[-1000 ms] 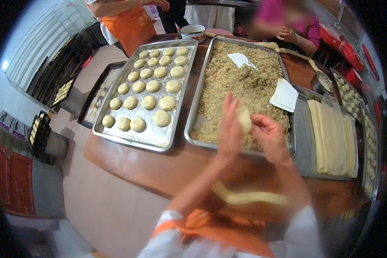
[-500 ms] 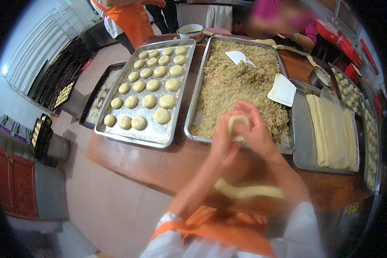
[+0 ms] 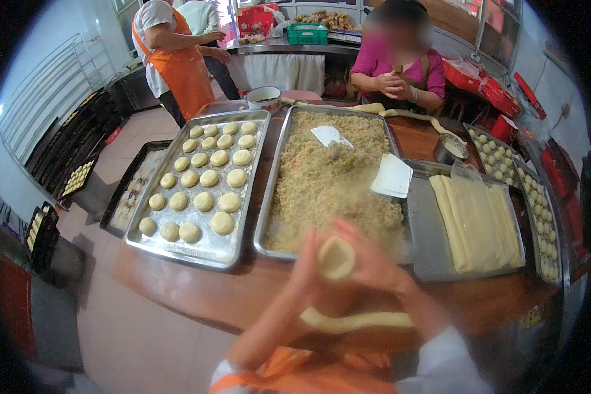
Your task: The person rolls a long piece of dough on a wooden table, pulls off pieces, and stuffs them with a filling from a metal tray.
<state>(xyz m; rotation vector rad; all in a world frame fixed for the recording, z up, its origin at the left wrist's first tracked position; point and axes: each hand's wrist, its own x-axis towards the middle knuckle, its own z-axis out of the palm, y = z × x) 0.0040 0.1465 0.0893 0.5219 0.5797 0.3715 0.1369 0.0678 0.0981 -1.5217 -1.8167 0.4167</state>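
A small cup-shaped piece of pale dough point(image 3: 337, 258) is held between my two hands, its hollow facing me. My left hand point(image 3: 306, 262) wraps its left side, and my right hand point(image 3: 373, 258) presses on the right, fingertips meeting above it; both are slightly blurred. The hands are over the near edge of a metal tray point(image 3: 267, 197) heaped with crumbly brown filling point(image 3: 328, 190). Two white scrapers lie in it, one point(image 3: 331, 136) partly sunk and one point(image 3: 392, 176) at the right edge. Below my hands, a dough rope point(image 3: 354, 321) lies on the wooden table.
Left stands a tray point(image 3: 233, 253) with rows of round dough pieces. A tray of stacked dough strips point(image 3: 473, 223) is on the right, beyond it a metal pot point(image 3: 451, 150) and trays of dough balls point(image 3: 538, 217). Across the table is a co-worker point(image 3: 400, 72); another person point(image 3: 184, 62) stands back left.
The view has tilted up, showing more of the room. The dough between my hands has turned, so its round hollow now shows. The co-worker's joined hands are now visible.
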